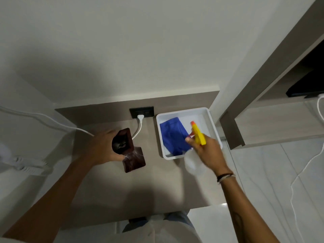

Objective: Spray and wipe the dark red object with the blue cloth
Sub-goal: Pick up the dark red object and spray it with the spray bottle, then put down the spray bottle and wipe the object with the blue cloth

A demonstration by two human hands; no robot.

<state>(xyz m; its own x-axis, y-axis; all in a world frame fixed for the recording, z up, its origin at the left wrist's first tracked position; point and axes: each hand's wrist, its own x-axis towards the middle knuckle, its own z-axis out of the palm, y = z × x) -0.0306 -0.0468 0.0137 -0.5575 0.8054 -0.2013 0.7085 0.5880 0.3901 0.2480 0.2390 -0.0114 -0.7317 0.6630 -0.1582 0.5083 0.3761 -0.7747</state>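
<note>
The dark red object [130, 151] is a waisted, vase-like block with a dark hollow top; it stands on the grey table. My left hand [100, 146] grips its narrow middle, thumb in front. Its lower face looks wet and shiny. My right hand [207, 150] holds a spray bottle [197, 135] with a yellow head, orange nozzle and clear body, at the front right corner of the white tray [213, 123]. The blue cloth [173, 137] lies crumpled in that tray, just left of the bottle's nozzle.
A black wall socket [141, 112] with a white plug and cable sits behind the red object. Another white cable [43, 120] crosses the left side. A shelf unit [273, 109] stands right of the table. A white cord [303, 172] trails over the tiled floor.
</note>
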